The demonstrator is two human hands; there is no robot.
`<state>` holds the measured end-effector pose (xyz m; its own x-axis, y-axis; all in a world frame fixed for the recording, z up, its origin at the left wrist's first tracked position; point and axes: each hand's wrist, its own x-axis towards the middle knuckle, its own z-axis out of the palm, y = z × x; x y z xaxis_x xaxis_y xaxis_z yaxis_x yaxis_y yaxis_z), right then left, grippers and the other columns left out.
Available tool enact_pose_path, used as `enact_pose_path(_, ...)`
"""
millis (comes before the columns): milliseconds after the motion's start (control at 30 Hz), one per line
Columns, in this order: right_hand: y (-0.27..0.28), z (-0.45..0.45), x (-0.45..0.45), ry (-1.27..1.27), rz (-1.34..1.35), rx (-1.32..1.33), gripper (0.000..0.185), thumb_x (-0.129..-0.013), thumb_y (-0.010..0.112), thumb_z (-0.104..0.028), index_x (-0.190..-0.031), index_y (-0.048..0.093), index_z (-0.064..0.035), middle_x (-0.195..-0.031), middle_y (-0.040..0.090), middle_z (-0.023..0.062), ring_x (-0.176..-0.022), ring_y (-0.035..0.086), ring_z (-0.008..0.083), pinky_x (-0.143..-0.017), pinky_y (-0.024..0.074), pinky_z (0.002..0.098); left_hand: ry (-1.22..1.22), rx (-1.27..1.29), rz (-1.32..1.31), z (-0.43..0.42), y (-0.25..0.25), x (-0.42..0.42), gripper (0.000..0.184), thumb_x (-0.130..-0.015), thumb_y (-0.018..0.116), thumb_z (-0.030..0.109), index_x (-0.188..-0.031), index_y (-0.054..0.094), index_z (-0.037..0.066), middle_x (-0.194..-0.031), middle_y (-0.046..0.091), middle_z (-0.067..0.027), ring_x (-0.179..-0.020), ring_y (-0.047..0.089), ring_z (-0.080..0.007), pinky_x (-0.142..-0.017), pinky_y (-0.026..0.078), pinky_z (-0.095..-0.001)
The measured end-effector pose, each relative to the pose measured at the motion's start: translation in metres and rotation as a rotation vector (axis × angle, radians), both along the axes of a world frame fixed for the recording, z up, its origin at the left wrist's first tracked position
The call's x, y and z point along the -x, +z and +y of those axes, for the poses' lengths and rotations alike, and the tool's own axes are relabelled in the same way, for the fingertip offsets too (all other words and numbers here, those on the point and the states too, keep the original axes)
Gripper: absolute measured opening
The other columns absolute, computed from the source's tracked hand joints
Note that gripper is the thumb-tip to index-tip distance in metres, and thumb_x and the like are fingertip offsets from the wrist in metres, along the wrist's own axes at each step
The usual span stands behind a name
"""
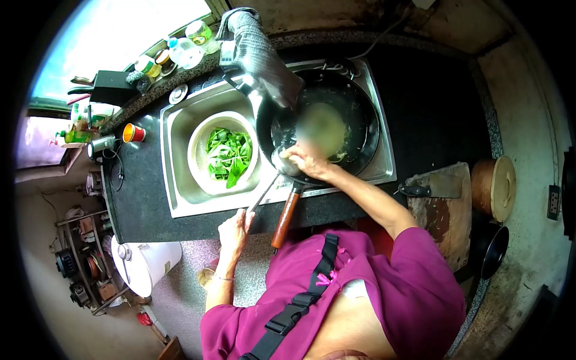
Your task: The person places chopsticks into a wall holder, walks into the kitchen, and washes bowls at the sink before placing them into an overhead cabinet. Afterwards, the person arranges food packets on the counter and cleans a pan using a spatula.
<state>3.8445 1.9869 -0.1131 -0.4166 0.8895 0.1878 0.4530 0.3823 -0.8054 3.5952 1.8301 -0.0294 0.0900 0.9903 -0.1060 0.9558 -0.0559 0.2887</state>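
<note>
My left hand [233,233] is closed around the thin handle of a metal ladle [264,193]. The ladle's pale rounded head lies at the near-left rim of a large black wok [369,135]. Fingers of my right hand [309,162] are bent against that head; whether a cloth or scrubber is under them I cannot tell. The wok rests over the right sink basin, its wooden handle [287,217] pointing toward me. A blurred patch covers part of its wet inside. Left of it, green leaves [229,155] lie in a white colander [195,157].
The double steel sink [174,198] is set in a black counter [138,213]. A grey cloth [255,51] drapes near the tap. Jars, a knife block [111,88] and an orange cup [134,132] stand left. A cleaver [435,187] lies on a cutting board [450,222] at right.
</note>
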Motion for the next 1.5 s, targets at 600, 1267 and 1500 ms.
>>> enact_pose_path(600,-0.017,0.006,0.015,-0.168,-0.085,-0.015,0.011,-0.078,0.055,-0.013,-0.085,0.063,-0.0125,-0.080,0.053,0.0112,-0.074,0.056,0.0317,-0.064,0.0460,0.0398,0.010,0.078,0.042,0.004,0.005,0.007,0.029,-0.085,0.050,0.037,-0.081,0.053,0.009,-0.054,0.054,-0.0147,-0.051,0.056,-0.0326,-0.047,0.043,-0.0405)
enact_pose_path(1267,0.021,0.022,-0.007,0.026,-0.451,-0.103,0.012,-0.080,0.047,-0.011,-0.082,0.057,-0.0075,-0.082,0.049,0.0161,-0.063,0.057,0.0303,-0.051,0.0464,0.0430,-0.035,0.035,0.027,0.001,0.000,0.007,0.030,-0.086,0.050,0.036,-0.077,0.050,0.008,-0.054,0.054,-0.0136,-0.051,0.057,-0.0320,-0.046,0.043,-0.0402)
enact_pose_path(1500,-0.019,0.012,0.006,-0.013,-0.338,-0.167,0.015,-0.082,0.045,-0.015,-0.085,0.060,-0.0114,-0.082,0.051,0.0142,-0.064,0.056,0.0346,-0.056,0.0451,0.0452,-0.016,0.047,0.019,0.001,0.001,0.006,0.029,-0.085,0.051,0.035,-0.075,0.050,0.008,-0.054,0.054,-0.0144,-0.051,0.056,-0.0325,-0.045,0.043,-0.0401)
